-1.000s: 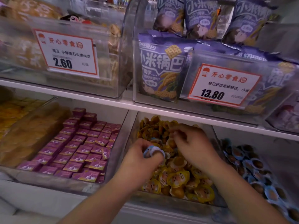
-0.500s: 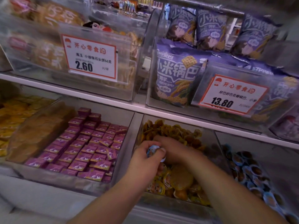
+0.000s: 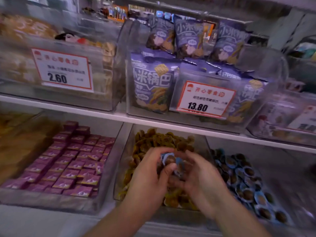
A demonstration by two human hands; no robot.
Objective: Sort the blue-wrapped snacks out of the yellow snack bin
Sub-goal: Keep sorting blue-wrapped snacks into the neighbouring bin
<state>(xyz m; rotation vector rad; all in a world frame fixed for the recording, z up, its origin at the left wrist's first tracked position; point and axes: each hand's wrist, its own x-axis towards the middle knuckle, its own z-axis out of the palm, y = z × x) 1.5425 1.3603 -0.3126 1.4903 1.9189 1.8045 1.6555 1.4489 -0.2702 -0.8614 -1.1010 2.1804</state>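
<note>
1. Your left hand (image 3: pixel 147 175) grips a blue snack (image 3: pixel 168 159) above the yellow bin (image 3: pixel 204 142).
2. Your right hand (image 3: pixel 200 175) is beside it, fingers loosely curled; blur hides whether it holds anything.
3. More blue snacks (image 3: pixel 248 185) fill the next bin right.
</note>
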